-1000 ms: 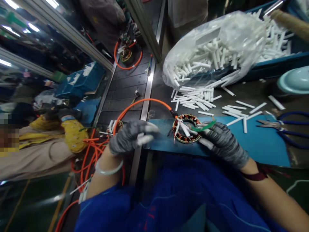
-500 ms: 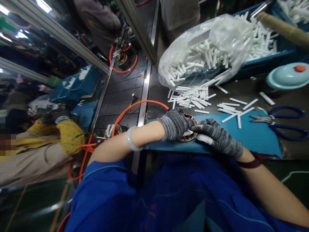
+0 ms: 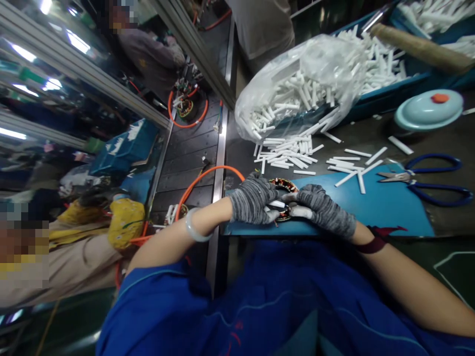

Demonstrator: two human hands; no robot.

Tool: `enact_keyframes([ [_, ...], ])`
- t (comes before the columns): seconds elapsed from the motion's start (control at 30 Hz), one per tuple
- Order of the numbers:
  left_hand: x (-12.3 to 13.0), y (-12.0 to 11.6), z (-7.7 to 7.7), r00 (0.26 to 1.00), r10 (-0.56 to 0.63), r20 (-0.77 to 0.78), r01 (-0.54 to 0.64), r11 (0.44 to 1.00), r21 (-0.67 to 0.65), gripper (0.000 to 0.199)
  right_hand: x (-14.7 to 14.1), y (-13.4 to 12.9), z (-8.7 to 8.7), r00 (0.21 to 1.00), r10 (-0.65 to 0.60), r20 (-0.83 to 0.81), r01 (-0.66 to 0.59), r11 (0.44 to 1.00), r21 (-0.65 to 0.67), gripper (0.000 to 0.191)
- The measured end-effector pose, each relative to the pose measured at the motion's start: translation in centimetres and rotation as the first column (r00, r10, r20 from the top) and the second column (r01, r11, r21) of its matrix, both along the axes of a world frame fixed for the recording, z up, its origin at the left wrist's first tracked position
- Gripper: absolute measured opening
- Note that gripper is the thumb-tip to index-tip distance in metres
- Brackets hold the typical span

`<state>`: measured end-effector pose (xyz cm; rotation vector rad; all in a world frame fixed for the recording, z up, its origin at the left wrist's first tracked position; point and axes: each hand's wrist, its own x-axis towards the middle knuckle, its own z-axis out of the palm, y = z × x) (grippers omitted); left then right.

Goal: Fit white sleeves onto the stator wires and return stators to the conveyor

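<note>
A round motor stator (image 3: 284,185) with reddish windings lies on the blue mat in front of me, partly covered by my gloved hands. Over its left side, my left hand (image 3: 254,200) is closed on a white sleeve tube (image 3: 276,203), which points across the stator's opening. My right hand (image 3: 321,207) comes from the right with thumb and fingertips pinched at the tube's right end. Whatever thin piece those right fingertips hold is too small to make out. An orange cable (image 3: 208,173) runs from beside my left hand toward the conveyor.
Loose white tubes (image 3: 285,151) lie behind the mat (image 3: 389,212), below a plastic bag (image 3: 256,104) of tubes. Blue-handled scissors (image 3: 411,177) and a light-blue lidded container (image 3: 426,111) are at right. Left is a conveyor (image 3: 193,153) with more stators; a co-worker's yellow sleeve (image 3: 126,222) is beyond.
The white tube now shows plainly between my hands, and more of the stator's far rim is uncovered. My left hand has shifted left off the stator's middle. The whole view has turned slightly.
</note>
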<state>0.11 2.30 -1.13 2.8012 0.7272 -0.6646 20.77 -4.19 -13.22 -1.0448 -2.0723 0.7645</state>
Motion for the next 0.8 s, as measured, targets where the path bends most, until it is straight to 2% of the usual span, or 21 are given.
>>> enact_keyframes([
  [0.13,-0.9,0.0,-1.1,0.990,0.067,0.125,-0.060,0.996,-0.063,0.041,-0.4,-0.1,0.3,0.997,-0.043,0.059,0.044,0.999,-0.018,0.040],
  [0.3,-0.8,0.0,-1.9,0.970,0.081,0.229,-0.053,0.991,-0.125,0.038,-0.6,-0.2,0.5,0.989,-0.073,-0.132,0.057,0.991,-0.118,0.033],
  [0.47,-1.0,0.7,-1.7,0.958,0.084,0.274,-0.025,0.977,-0.213,0.038,-0.6,-0.2,0.4,0.980,-0.134,-0.146,0.115,0.984,-0.135,0.028],
  [0.63,-1.8,2.0,-1.6,0.950,0.119,0.289,0.011,0.911,-0.412,0.037,-0.5,-0.9,0.6,0.978,-0.122,-0.170,0.096,0.983,-0.154,0.024],
  [0.7,-1.5,2.0,-1.8,0.968,0.133,0.215,-0.038,0.917,-0.397,0.037,-0.6,-1.4,0.5,0.967,-0.188,-0.173,0.155,0.970,-0.188,0.024],
  [0.8,0.3,0.8,-2.0,0.987,0.107,0.119,-0.079,0.973,-0.218,0.036,-0.6,-1.8,0.0,0.943,-0.251,-0.219,0.211,0.959,-0.191,0.030],
])
